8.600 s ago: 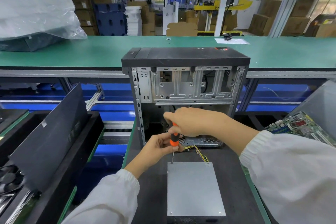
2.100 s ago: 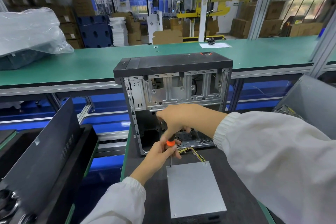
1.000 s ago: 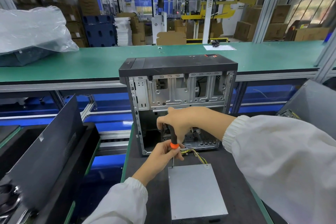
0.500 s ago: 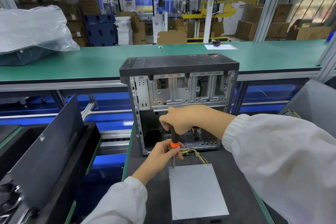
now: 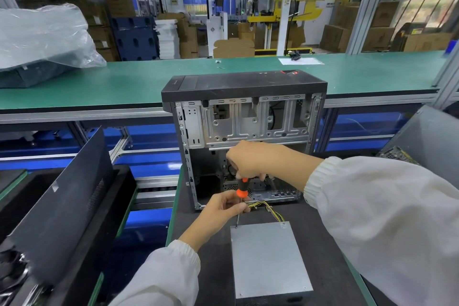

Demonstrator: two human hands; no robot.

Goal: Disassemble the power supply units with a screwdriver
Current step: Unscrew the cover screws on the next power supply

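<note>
Head view shows little change over the last seconds: the screwdriver [image 5: 242, 186] stands almost upright as before, its tip on the far-left corner of the power supply unit [image 5: 269, 259], and the grip has only shifted a little. That suggests the same corner screw is still being worked loose, so the lid is not yet free and other corner screws likely remain. The right hand [image 5: 250, 161] is wrapped over the top of the handle, fingers curled tight around it. The left hand [image 5: 229, 204] pinches the orange collar and shaft lower down, steadying the tool. Both hands sit close together, one above the other. The unit lies flat on the dark surface [image 5: 206, 268], just in front of the open computer case [image 5: 244, 136], with its yellow wires [image 5: 269, 208] trailing toward the case.
</note>
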